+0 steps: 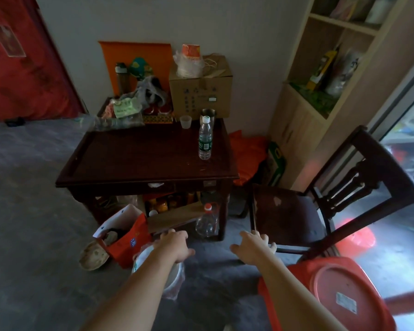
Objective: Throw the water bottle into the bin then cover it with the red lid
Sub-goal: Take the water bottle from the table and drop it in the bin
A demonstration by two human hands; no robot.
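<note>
Head view: both hands empty, fingers spread, left hand [175,246] over the white bin [172,275], right hand [253,247] near the chair [285,216]. Water bottle [205,139] stands upright at two o'clock on the tabletop [139,158] (near its right edge); a careless reach could topple it. Red lid [339,297] lies at five o'clock.

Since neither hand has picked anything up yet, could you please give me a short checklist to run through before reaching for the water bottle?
1. Water bottle upright on the table, capped: ok.
2. Path to it free of clutter: ok.
3. Left hand and right hand empty: ok.
4. Bin open: cannot tell, the left arm covers it.
5. Red lid within reach at lower right: ok.
6. Second bottle under the table left alone: ok.
</note>
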